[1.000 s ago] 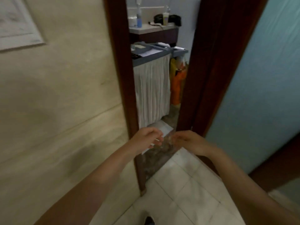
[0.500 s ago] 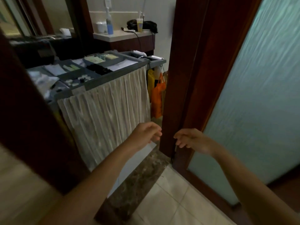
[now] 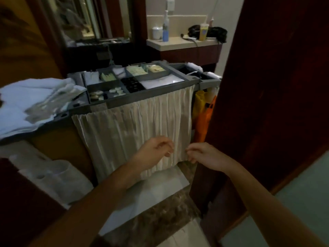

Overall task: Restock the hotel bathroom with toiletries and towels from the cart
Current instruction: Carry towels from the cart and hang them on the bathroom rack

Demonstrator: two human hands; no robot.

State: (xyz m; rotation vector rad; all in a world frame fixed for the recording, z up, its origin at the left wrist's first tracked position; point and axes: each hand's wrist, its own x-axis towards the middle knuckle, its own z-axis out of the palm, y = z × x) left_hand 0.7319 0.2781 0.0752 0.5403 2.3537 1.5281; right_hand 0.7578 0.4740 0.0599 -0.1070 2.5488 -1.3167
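Head view is showing the left hand [image 3: 154, 151] and the right hand [image 3: 204, 155] hanging side by side, close but apart, in front of the lower part of a pale pleated curtain [image 3: 124, 132]. Both hands are hanging with fingers loosely curled, and nothing is showing in either one. The right fingertips [image 3: 189, 151] are lying by the curtain's lower right corner; whether they are touching the cloth cannot be told. The curtain is hanging from the grey top rim of the cart [image 3: 147, 96], which is standing just beyond the doorway. The cart's top tray is holding small round toiletries [image 3: 115, 90] in the near compartment, pale green packets [image 3: 137, 70] further back and a dark compartment [image 3: 132, 83] between them. White towels [image 3: 26, 100] are lying piled on the cart's left end. An orange bag [image 3: 204, 120] is hanging at its right end, beside the dark wooden door frame [image 3: 267, 86]. Behind the cart, a blue bottle [image 3: 165, 33] and a yellow cup [image 3: 203, 32] are standing on a counter [image 3: 178, 44].
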